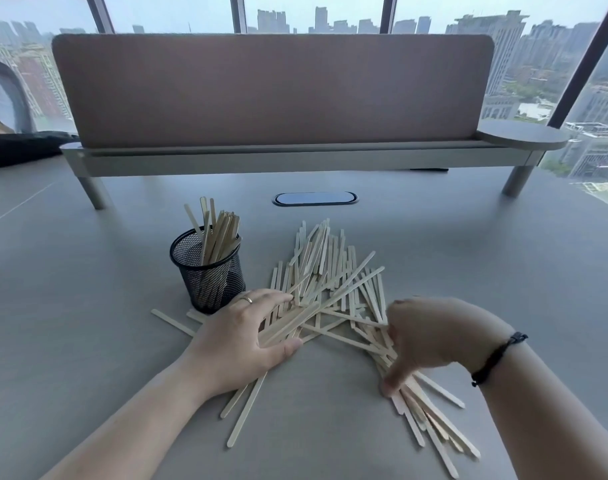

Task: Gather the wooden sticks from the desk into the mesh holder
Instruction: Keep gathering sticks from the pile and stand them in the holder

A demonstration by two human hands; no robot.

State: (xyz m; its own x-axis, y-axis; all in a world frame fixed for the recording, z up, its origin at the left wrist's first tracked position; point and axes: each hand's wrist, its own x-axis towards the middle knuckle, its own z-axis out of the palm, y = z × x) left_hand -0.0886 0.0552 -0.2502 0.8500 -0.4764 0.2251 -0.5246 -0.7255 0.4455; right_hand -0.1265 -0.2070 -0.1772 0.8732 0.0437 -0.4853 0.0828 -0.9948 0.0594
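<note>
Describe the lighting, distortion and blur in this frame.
Head view: soft daylight from the windows, faint shadows on the desk; wide-angle bending bows the divider panel; left hand, right hand and wooden sticks slightly soft; mesh holder clear.

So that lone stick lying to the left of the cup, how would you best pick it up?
Pinch the lone stick at its far left end, coming from above. It lies flat on the desk, and only that end is bare; its other end runs under the left hand.
</note>
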